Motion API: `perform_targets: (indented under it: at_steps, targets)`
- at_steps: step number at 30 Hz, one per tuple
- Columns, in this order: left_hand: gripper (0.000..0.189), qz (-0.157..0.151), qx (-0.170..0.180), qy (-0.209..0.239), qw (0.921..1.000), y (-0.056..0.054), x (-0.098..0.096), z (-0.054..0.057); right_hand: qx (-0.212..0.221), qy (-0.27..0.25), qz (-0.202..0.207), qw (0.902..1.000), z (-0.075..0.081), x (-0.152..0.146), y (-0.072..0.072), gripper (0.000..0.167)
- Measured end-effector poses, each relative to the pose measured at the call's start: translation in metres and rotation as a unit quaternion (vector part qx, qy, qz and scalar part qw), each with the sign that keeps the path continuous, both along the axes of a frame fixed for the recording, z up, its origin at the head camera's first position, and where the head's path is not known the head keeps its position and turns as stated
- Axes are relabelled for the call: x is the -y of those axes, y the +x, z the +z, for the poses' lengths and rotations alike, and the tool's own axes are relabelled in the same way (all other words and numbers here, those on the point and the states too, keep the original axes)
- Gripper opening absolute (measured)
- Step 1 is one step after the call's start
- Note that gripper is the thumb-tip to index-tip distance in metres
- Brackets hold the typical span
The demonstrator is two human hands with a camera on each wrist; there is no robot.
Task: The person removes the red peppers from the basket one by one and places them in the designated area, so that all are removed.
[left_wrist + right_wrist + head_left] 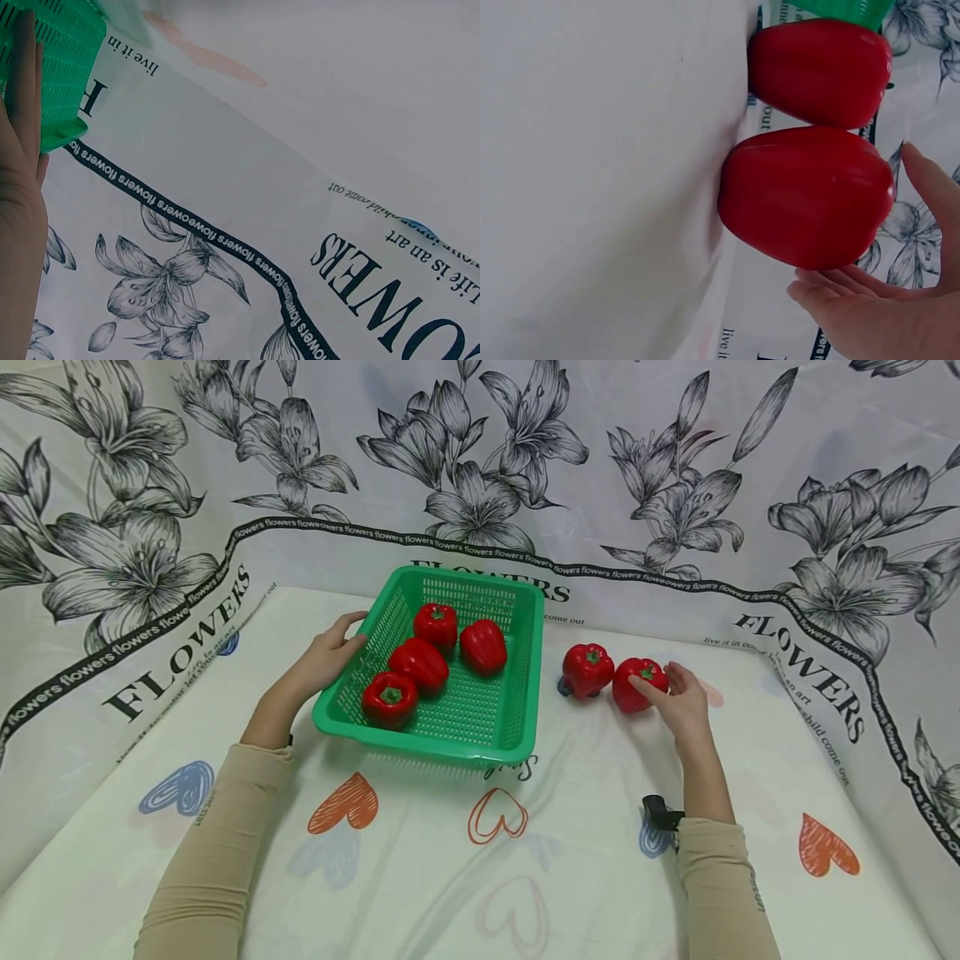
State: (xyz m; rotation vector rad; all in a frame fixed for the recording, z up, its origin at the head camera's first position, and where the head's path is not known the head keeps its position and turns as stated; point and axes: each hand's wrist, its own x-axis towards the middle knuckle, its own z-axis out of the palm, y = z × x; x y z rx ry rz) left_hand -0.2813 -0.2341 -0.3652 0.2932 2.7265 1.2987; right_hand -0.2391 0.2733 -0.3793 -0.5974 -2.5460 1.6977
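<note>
A green plastic basket (pixel 450 745) holds several red bell peppers, among them a front one (pixel 389 700) and a right one (pixel 483 647). My left hand (pixel 327 656) lies at its left side; in the left wrist view straight fingers (pixel 24 90) rest along the basket's outer wall (pixel 69 75). To the right of the basket, two more red bell peppers stand side by side. My right hand (pixel 686 703) is at the outer pepper (pixel 636 687), fingers spread around its side. In the right wrist view the thumb stands apart from that pepper (pixel 806 199). The other pepper (pixel 821 73) sits beside it.
A white cloth (pixel 585 860) printed with hearts and lettering covers the table. Behind it rises a flower-printed cloth (pixel 480 452) with a dark lettered band. A dark wrist strap (pixel 663 814) with a small device is on my right wrist.
</note>
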Motion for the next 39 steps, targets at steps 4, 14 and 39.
perform_targets:
  at_steps: [4, 14, 39]
  targets:
    - [0.06, 0.0, -0.002, -0.002, 1.0, 0.0, 0.0, -0.001, -0.022, -0.01, -0.011, 0.9996, 0.006, 0.003, 0.0, 0.093]
    - [0.06, 0.002, 0.002, -0.002, 1.0, 0.0, 0.001, -0.001, -0.086, -0.041, -0.008, 0.9954, 0.032, 0.025, 0.002, 0.091]
    - [0.061, -0.005, 0.006, -0.006, 1.0, 0.001, 0.0, 0.002, -0.125, -0.063, 0.131, 0.9814, 0.05, 0.117, 0.001, 0.081]
